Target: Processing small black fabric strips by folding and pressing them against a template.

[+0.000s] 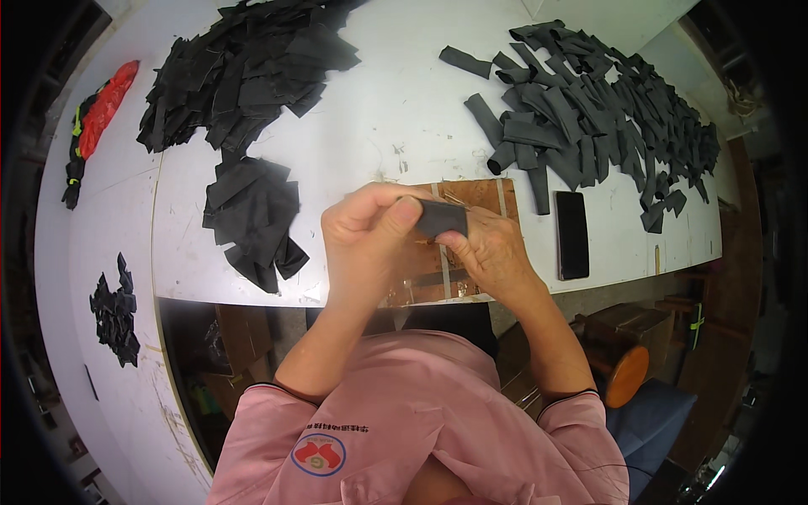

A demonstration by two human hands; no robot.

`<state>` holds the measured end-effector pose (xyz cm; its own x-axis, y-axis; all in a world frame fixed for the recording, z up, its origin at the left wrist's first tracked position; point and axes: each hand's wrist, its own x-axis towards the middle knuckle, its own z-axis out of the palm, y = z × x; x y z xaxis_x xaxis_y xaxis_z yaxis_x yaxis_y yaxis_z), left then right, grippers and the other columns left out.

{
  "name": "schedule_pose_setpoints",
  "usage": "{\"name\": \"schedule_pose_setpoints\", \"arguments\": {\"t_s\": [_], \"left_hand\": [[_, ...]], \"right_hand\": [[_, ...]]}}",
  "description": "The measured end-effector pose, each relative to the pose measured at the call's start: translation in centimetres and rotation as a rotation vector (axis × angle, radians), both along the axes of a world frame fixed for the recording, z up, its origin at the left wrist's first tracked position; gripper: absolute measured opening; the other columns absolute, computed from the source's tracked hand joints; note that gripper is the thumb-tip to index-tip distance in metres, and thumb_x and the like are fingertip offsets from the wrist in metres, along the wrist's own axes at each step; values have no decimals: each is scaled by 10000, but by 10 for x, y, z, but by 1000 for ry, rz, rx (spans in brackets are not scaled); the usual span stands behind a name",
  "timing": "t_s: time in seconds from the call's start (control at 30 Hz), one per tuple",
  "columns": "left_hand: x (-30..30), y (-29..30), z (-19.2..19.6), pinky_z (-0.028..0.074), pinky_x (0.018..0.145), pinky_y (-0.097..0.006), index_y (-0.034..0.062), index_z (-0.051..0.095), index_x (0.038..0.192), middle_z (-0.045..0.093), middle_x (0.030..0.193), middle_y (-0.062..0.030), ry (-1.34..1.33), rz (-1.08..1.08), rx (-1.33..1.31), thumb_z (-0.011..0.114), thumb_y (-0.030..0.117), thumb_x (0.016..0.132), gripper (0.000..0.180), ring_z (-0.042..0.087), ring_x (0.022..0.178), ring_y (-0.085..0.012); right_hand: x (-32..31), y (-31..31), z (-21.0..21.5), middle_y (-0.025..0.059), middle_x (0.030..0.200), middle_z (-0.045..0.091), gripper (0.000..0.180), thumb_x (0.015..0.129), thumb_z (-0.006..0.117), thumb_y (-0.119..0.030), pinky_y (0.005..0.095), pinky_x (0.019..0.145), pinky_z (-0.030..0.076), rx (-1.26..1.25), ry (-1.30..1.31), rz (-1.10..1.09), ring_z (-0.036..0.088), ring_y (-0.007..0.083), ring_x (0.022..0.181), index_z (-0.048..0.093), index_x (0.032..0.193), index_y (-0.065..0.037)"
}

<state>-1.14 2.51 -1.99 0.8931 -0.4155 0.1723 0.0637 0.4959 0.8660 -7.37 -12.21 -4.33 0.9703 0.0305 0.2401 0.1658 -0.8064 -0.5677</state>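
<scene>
Dark grey fabric (443, 220) was pinched at either end by the left hand (366, 223) and right hand (497, 248), thumbs closed on it, probably to keep it steady over the brown board (486, 193). Beyond, flat pieces (244, 80) lay left, tubes (572, 118) right, perhaps to prevent mixing.

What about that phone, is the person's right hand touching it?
Apart. The head view shows white table between the right hand and the black phone.

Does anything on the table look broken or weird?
Yes: the brown sheet beneath the held dark piece looks worn and patchy, with pale strips across it. The white tabletop has dark scuff marks just beyond it.
</scene>
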Motion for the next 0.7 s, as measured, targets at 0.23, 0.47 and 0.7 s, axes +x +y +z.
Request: {"name": "schedule_pose_setpoints", "arguments": {"t_s": [0.23, 0.47, 0.7], "left_hand": [[-1, 4, 4, 443, 635, -201, -27, 598, 850, 612, 771, -53, -20, -21, 59, 559, 80, 811, 120, 537, 686, -70], [-8, 27, -39, 410, 625, -206, -17, 567, 862, 583, 827, -49, -226, 334, 363, 545, 50, 808, 88, 506, 716, -81], [7, 130, -114, 430, 669, -336, -13, 530, 969, 504, 943, -135, -498, 934, 1493, 569, 109, 774, 233, 509, 801, -246]], "right_hand": [[-1, 3, 1, 123, 616, 525, 301, 804, 524, -281, 388, 558, 417, 45, 2, 20, 527, 294, 616, 539, 679, -7], [-5, -33, 30, 97, 581, 502, 352, 869, 442, -316, 312, 500, 371, 458, 136, 77, 500, 204, 566, 557, 769, 2], [4, -15, 26, 30, 570, 459, 368, 907, 348, -293, 212, 491, 332, 797, -301, -567, 422, 81, 496, 557, 844, 3]]}}
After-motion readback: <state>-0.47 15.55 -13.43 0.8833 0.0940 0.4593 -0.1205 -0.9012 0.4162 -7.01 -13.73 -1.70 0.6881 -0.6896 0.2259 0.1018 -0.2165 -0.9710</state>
